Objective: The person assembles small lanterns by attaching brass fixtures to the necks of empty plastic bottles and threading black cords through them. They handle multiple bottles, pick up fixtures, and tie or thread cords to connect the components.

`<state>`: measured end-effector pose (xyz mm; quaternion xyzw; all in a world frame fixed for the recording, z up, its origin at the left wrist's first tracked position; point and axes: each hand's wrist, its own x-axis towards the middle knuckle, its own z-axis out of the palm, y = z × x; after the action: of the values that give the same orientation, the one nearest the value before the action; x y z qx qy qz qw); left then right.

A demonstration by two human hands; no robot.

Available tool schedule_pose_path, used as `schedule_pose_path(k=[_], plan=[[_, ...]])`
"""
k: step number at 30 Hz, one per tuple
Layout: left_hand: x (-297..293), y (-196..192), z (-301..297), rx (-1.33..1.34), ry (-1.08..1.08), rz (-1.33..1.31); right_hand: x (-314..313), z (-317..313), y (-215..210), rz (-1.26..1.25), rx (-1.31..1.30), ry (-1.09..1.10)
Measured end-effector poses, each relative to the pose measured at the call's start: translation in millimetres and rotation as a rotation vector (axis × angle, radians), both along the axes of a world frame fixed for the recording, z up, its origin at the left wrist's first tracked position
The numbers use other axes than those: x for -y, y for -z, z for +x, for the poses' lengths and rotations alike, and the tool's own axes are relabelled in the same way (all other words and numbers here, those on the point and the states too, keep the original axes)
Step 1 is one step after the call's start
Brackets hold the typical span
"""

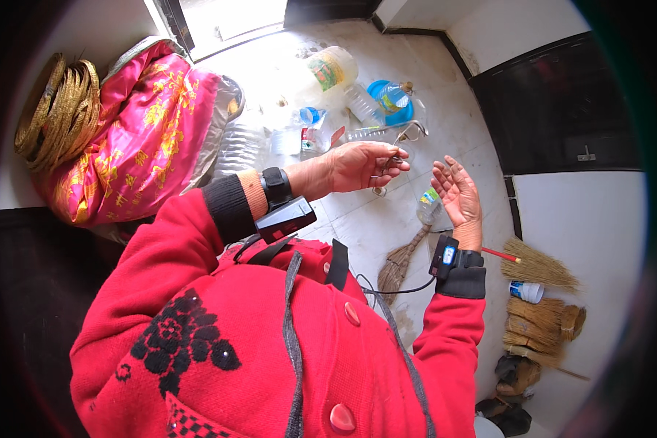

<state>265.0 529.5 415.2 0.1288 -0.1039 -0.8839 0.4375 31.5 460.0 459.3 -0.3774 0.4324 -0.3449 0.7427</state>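
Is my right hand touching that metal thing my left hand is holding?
Apart. In the head view the right hand is open, palm up, with bare floor showing between it and the metal tool pinched in the left hand.

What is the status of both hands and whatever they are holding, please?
Left hand pinching a thin bent metal wire piece. Right hand open, palm up, empty, beside it. Clear plastic bottles on the tiled floor below; nothing between the hands.
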Motion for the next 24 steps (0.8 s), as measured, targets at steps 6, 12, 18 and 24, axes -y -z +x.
schedule_pose_path(k=[6, 12, 18, 24], plan=[[3.5, -7.6, -10.1, 0.096, -0.037, -0.054, -5.2, 20.8, -6.2, -0.039, -0.115, -0.004], [-0.8, -12.2, -9.1, 0.193, -0.002, -0.093, -10.2, 54.1, -18.9, -0.204, -0.223, -0.010], [-9.1, -14.5, -7.2, 0.353, 0.043, -0.186, 7.5, 68.8, -30.4, -0.445, -0.453, 0.100], [-15.4, -20.8, -10.7, 0.384, 0.084, -0.279, 18.8, 69.7, -39.6, -0.416, -0.537, -0.139]])
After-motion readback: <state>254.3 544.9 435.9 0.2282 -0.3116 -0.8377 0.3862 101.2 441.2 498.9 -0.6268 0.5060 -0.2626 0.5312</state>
